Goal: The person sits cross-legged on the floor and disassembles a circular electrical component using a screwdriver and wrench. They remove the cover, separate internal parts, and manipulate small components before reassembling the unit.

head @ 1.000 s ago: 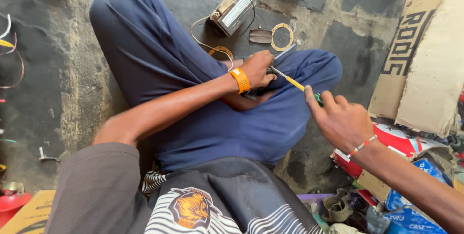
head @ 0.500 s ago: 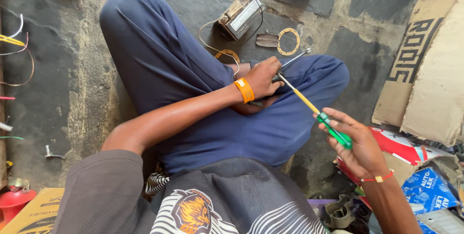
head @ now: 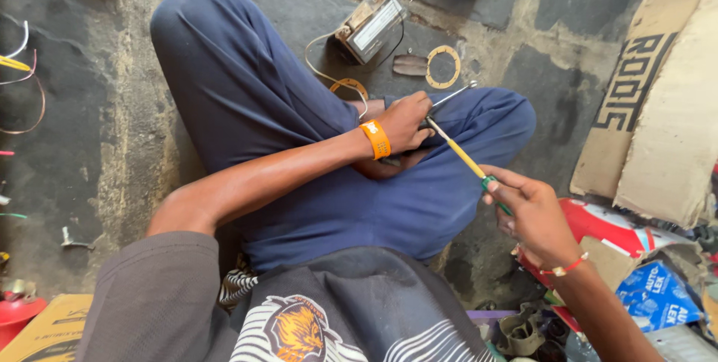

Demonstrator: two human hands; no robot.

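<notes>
The left hand (head: 407,121), with an orange band at its wrist, rests on the lap over the crossed legs in dark blue trousers (head: 299,108), its fingers curled tight around a small dark part that is mostly hidden under the hand; what that part is cannot be told. A thin silvery metal rod (head: 452,96) sticks out past the knuckles toward the floor. The right hand (head: 535,216), with a thin red cord at its wrist, is clenched around the green end of a long yellow-and-green-handled screwdriver (head: 465,158). The screwdriver slants up and to the left, its yellow shaft crossing the gap between the hands, and its tip meets the piece gripped in the left hand.

On the cracked concrete floor (head: 90,108) beyond the knees lies a small boxy metal electrical unit (head: 370,25) with wires trailing from it, and near it a flat tan ring-shaped gasket (head: 443,66) beside a small brownish plate. Sheets of brown cardboard (head: 666,130) lean at the right, and a blue printed carton (head: 658,295) lies among clutter below them. Loose coloured wires (head: 22,70) lie at the far left
</notes>
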